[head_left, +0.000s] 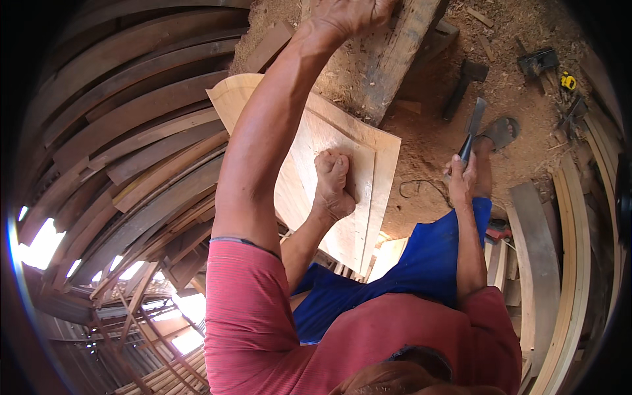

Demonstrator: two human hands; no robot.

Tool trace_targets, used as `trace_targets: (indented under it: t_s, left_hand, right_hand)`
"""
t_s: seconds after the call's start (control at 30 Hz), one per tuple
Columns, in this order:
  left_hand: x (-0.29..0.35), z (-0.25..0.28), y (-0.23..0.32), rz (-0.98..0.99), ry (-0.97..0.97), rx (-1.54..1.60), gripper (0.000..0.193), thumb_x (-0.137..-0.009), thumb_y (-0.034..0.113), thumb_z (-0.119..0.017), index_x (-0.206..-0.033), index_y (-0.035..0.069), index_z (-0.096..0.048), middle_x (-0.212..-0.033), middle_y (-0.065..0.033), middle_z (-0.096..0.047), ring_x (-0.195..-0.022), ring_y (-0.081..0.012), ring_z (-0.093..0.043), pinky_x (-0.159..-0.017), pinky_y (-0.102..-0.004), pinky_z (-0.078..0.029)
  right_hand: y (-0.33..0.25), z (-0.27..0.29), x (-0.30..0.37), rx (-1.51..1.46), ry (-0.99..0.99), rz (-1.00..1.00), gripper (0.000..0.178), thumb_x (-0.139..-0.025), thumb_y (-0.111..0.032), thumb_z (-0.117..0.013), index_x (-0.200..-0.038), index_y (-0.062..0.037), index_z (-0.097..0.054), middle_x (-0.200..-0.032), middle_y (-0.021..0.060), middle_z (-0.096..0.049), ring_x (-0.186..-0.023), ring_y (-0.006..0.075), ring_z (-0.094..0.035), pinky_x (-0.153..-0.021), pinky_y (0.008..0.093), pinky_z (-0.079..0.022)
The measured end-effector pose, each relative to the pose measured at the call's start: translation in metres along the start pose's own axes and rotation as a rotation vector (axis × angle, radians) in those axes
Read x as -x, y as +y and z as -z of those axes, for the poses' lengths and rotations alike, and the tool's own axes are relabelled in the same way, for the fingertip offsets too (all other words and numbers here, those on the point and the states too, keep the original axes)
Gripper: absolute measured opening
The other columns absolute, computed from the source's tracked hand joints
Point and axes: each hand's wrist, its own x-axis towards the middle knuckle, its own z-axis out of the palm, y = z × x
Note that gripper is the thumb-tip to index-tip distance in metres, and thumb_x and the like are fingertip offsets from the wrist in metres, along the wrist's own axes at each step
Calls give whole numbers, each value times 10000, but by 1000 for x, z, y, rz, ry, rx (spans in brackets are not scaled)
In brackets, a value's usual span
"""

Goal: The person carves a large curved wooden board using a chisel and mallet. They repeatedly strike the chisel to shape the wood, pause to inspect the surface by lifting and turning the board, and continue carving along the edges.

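Note:
My right hand (462,179) is closed round the black handle of a chisel (475,118), its broad metal blade pointing up and away from me. Stretched far forward, my left hand (352,14) is at the top edge by a thick, worn wooden beam (395,62). Its fingers are partly cut off, so what they do is hidden. Under my bare left foot (334,178) lies a pale wooden panel (378,151) with a raised field, its far end against the beam.
On the dusty, shaving-covered ground beyond the chisel lie a dark-headed hammer (466,85), a dark metal tool (538,61) and a yellow tape measure (568,81). My right foot wears a sandal (503,133). Stacked planks (145,125) fill the left; more boards (536,250) stand at right.

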Motion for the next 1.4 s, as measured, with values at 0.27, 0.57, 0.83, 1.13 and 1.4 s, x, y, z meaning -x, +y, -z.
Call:
trace_targets:
  t_s: [0.27, 0.57, 0.83, 1.13, 1.4]
  left_hand:
    - [-4, -2, -19, -194, -15, 12, 873, -990, 432, -432, -1588, -131, -140, -1608, -448, -111, -1516, -587, -97, -1241, -615, -68]
    - [-8, -1, -18, -236, -38, 65, 879, -1000, 435, -447, -1575, -156, -142, -1591, -456, -139, -1505, -590, -126, -1237, -610, -76]
    - [-3, -11, -32, -262, 31, 93, 848, -1024, 461, -389, -1584, -140, -178, -1621, -394, -186, -1523, -521, -179, -1246, -551, -115]
    - [0, -4, -35, -257, -36, 132, 872, -1031, 489, -372, -1577, -157, -159, -1631, -378, -171, -1533, -487, -166, -1246, -541, -111]
    - [19, 6, -37, -149, -148, 44, 885, -1014, 482, -386, -1572, -164, -153, -1620, -403, -151, -1523, -522, -144, -1242, -570, -98]
  right_hand:
    - [14, -16, -67, 356, 82, 277, 292, -1016, -220, -638, -1210, -5, -603, -909, 78, -666, -741, 164, -631, -706, 335, -515]
    - [40, -13, -191, 865, -19, 37, 370, -988, -340, -618, -1003, 27, -658, -684, 131, -595, -641, 201, -590, -673, 380, -483]
    - [91, 14, -299, 955, -58, 255, 368, -946, -187, -569, -1266, -22, -642, -1183, 285, -683, -1102, 431, -659, -878, 481, -531]
    - [183, 50, -415, 1105, -30, 249, 368, -1014, -203, -450, -1292, -26, -614, -1244, 284, -651, -1161, 461, -626, -979, 525, -504]
    - [180, 34, -477, 1476, -136, 220, 349, -1004, -104, -498, -1335, -50, -594, -1240, 243, -653, -1144, 454, -656, -970, 566, -534]
